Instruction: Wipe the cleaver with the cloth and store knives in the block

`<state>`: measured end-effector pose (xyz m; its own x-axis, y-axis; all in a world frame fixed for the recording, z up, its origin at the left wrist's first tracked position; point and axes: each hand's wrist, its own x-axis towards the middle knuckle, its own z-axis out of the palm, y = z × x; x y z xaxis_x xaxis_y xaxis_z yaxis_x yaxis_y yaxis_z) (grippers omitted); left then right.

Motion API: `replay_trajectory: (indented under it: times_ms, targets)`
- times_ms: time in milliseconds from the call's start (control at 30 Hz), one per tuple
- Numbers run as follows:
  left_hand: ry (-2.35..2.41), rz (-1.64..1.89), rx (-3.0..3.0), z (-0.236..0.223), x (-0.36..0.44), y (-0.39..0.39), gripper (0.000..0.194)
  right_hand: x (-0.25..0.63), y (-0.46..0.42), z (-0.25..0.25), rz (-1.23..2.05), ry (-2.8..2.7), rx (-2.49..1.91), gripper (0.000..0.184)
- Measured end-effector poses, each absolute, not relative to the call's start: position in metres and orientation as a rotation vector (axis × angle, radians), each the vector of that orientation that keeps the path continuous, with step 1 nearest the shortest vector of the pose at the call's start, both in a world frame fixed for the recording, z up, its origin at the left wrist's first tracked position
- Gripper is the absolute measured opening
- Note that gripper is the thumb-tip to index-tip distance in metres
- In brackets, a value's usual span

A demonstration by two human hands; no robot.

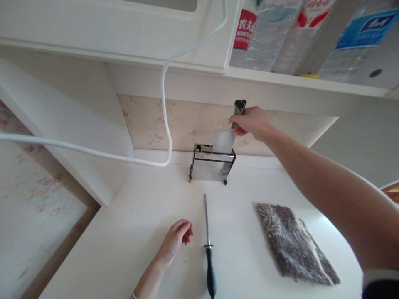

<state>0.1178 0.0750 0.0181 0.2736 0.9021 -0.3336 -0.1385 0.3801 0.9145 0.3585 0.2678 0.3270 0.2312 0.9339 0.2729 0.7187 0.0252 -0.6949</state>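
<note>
My right hand (249, 121) is wrapped round the dark handle of a cleaver (223, 140). The broad pale blade points down, its lower part within the top of a black-framed knife rack (212, 159) with clear sides. The rack stands upright against the back of the white table. In front of it lies a honing steel (209, 249), its black handle towards me and its rod towards the rack. To the left of the steel, my left hand (179, 234) hovers or rests with curled fingers and nothing visible in them.
A folded brown-grey cloth (289, 243) lies on the right of the white table (146, 199). Across the upper left hangs a white cable (165, 95). Overhead, a cabinet (124, 37) and a shelf of plastic bottles (274, 33) overhang the back.
</note>
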Motion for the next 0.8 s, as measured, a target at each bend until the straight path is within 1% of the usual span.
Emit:
replay_trajectory:
  times_ms: [200, 567, 800]
  targets:
    - [1.048, 0.848, 0.884, 0.014, 0.117, 0.076, 0.025, 0.375, 0.28, 0.296, 0.421, -1.489, -1.826, 0.019]
    - [1.049, 0.896, 0.82, 0.011, 0.117, 0.078, 0.026, 0.388, 0.287, 0.219, 0.588, -1.438, -1.916, 0.019]
    - [1.037, 0.906, 0.802, 0.011, 0.116, 0.079, 0.026, 0.393, 0.287, 0.203, 0.607, -1.463, -1.928, 0.018]
